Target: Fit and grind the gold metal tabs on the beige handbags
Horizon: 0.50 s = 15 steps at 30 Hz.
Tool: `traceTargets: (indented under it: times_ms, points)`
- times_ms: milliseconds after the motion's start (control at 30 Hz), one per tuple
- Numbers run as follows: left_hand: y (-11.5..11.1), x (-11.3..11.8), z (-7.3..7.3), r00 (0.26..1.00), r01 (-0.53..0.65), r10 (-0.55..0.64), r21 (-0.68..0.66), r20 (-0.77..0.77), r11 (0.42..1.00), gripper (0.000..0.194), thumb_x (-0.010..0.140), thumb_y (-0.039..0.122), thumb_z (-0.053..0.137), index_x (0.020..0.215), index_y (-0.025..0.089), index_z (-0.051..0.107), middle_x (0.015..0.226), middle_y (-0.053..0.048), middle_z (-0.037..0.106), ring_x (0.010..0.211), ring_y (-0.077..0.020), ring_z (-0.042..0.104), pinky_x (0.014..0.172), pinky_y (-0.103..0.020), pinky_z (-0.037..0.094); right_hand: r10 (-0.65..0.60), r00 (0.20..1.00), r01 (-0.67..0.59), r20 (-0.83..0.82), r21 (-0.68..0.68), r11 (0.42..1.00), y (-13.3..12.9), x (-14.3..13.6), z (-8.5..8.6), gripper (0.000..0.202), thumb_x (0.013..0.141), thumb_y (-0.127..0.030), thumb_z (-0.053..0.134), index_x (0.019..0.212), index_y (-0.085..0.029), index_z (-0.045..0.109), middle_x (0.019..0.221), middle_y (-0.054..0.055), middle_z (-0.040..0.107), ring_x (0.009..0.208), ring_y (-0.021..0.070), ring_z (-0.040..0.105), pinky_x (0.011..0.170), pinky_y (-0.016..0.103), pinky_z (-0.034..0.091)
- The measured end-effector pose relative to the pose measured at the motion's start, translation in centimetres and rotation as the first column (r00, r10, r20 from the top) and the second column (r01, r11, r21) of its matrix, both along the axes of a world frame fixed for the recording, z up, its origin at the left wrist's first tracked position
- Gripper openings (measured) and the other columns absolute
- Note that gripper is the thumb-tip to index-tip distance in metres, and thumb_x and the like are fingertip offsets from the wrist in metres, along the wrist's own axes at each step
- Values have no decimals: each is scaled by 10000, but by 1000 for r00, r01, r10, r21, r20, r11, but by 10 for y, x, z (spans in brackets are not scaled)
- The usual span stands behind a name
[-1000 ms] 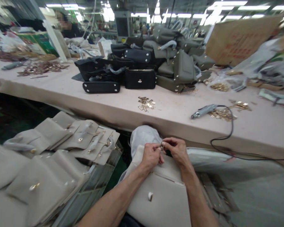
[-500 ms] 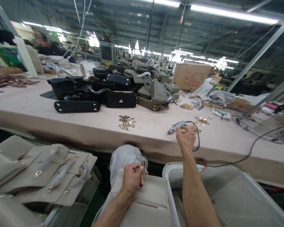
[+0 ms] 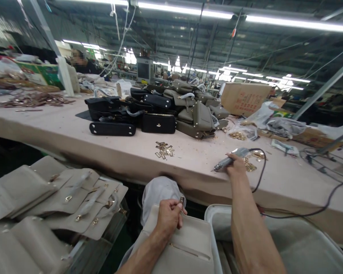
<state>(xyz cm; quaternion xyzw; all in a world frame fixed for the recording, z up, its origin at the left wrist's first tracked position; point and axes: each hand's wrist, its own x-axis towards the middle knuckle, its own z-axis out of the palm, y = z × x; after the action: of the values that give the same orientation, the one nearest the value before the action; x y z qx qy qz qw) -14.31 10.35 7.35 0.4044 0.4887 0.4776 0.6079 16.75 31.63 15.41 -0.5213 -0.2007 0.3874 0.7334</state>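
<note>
My left hand (image 3: 170, 216) pinches a small metal fitting (image 3: 182, 200) at the top edge of a beige bag panel (image 3: 190, 232), which lies over my lap and has a zipped slot. On the table's front part, my right hand (image 3: 236, 164) has its fingers around a grey electric screwdriver (image 3: 227, 161), whose tip points left and whose black cord loops off to the right. Gold metal parts (image 3: 249, 164) lie just behind that hand. A small heap of metal frames (image 3: 164, 150) is on the table between the bags and my knee.
Black bags (image 3: 158, 123) and olive bags (image 3: 196, 120) are piled mid-table. A cardboard box (image 3: 244, 98) stands behind. Beige bag pieces (image 3: 71, 198) are stacked at the left. A white bin (image 3: 297, 236) is below right. A person (image 3: 84, 64) sits far left.
My right hand has closed around the screwdriver, which is now turned and nearer the table's front edge. The view has shifted left. My left hand keeps its pinch on the fitting.
</note>
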Motion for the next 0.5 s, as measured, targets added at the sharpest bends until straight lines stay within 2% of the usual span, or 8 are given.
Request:
traceTargets:
  times_ms: [100, 200, 333, 500]
  points:
    - [0, 1, 0, 1000, 7, -7, -13, -4, 1000, 459, 798, 565, 684, 642, 133, 675, 347, -21, 509, 274, -92, 354, 359, -212, 214, 93, 981, -85, -172, 57, 995, -4, 2, -1, 250, 756, -118, 660, 798, -212, 432, 652, -71, 472, 545, 97, 522, 542, 237, 549]
    - [1, 3, 0, 1000, 11, -11, -22, -5, 1000, 461, 783, 571, 675, 645, 132, 682, 349, -20, 509, 270, -94, 358, 351, -214, 215, 133, 952, -96, -275, 142, 985, -3, 0, -1, 163, 834, -145, 607, 859, -206, 458, 761, -35, 580, 570, 85, 547, 610, 265, 598]
    - [2, 3, 0, 1000, 19, -18, -37, 8, 999, 463, 759, 585, 680, 628, 141, 675, 346, -24, 514, 262, -94, 348, 346, -216, 208, 145, 933, -75, -329, 216, 974, 10, -3, 0, 72, 927, -209, 562, 906, -195, 494, 822, -22, 622, 552, 62, 536, 604, 242, 591]
    - [3, 0, 0, 1000, 11, -10, -41, 5, 999, 485, 764, 611, 696, 641, 142, 685, 348, -23, 519, 266, -92, 344, 357, -219, 227, 134, 935, -50, -328, 253, 966, 37, -6, -2, 200, 906, -193, 646, 870, -199, 450, 731, -88, 533, 469, 14, 447, 558, 159, 528]
